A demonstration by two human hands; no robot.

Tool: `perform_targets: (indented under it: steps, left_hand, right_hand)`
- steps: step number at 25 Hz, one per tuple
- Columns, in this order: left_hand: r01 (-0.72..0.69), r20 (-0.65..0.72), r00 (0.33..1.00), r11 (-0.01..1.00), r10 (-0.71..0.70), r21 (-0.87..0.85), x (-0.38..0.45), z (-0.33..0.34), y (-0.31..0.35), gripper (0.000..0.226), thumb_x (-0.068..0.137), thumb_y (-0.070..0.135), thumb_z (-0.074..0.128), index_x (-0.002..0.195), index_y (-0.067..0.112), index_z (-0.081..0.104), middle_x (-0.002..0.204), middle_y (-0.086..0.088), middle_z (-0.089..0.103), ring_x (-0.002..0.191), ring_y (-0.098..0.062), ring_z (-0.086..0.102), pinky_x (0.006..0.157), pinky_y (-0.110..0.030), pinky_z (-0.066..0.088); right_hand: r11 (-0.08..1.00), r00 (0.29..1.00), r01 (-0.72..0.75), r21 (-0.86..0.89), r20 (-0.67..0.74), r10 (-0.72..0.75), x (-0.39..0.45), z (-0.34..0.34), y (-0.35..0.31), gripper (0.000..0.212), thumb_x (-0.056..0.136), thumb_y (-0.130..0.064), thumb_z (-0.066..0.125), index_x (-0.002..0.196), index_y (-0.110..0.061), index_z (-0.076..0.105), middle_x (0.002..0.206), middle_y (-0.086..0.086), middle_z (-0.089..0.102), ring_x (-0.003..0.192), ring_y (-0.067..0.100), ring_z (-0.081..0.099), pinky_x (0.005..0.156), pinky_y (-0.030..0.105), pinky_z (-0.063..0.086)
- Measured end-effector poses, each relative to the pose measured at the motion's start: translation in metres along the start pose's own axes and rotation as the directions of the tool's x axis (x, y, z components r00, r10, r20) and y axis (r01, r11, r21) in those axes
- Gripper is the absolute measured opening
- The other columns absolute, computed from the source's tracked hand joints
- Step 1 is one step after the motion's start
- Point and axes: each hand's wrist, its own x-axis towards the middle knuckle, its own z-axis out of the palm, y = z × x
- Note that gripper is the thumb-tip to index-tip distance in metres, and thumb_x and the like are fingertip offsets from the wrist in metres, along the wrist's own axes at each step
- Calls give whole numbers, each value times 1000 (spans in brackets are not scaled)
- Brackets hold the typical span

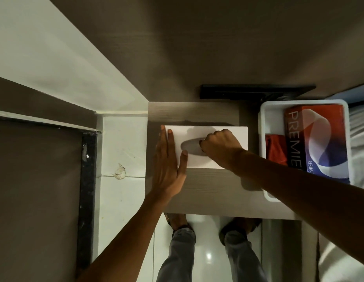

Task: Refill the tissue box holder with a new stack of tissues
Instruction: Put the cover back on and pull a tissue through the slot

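Observation:
A white tissue box holder [199,160] with a dark oval slot on top lies on a small wooden table [213,190]. My left hand [170,165] rests flat against the holder's left end, fingers straight, thumb on its top. My right hand [219,146] is curled over the right end of the oval slot, fingertips dipping into it; whether it pinches a tissue is hidden. To the right, a red and blue "PREMIER" tissue pack [317,139] lies in a white tray [263,117].
A red crumpled item [275,147] sits in the tray beside the pack. A black flat object [256,91] lies against the back wall. White tiled floor [124,143] and my feet show below the table. A bed edge [360,139] is at far right.

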Motion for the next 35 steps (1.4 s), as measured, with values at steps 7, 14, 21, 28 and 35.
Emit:
perform_targets:
  steps: [7,14,21,28,35]
  left_hand:
    - [-15,8,1000,1000,15,-12,2,-1,-4,79,109,49,39,170,10,9,181,-9,-2,168,-27,13,133,-48,28]
    - [-9,-3,1000,1000,9,-27,3,3,-7,82,108,57,33,171,13,6,182,-5,-5,168,-25,11,133,-50,29]
    - [-49,-19,999,998,48,-28,3,-1,-9,79,110,45,41,171,9,6,181,-7,-5,167,-17,5,135,-36,20]
    - [-17,-30,999,999,16,-40,3,-2,-1,77,108,40,45,170,10,12,181,-7,0,167,-23,15,133,-43,29]
    - [19,-45,999,999,-20,-31,2,-3,5,72,109,40,46,169,11,19,181,-8,7,164,-27,26,128,-50,39]
  right_hand:
    - [990,990,132,-58,49,-129,5,-4,5,21,98,-15,58,111,-16,75,100,6,80,92,32,76,80,37,56]
    - [973,981,193,-123,36,-190,11,1,8,16,98,-19,61,101,-16,77,94,5,80,90,29,75,85,36,54]
    - [986,994,107,128,-30,-104,-1,4,20,24,100,-35,61,114,-20,73,108,5,78,99,26,74,96,39,58]
    - [975,990,73,208,-131,-46,-16,-7,11,26,98,-32,65,122,-20,69,107,5,77,95,25,73,87,41,59]
    - [935,940,-24,353,-311,142,-47,-1,-9,13,101,-25,61,102,-18,72,83,4,75,68,22,71,61,35,60]
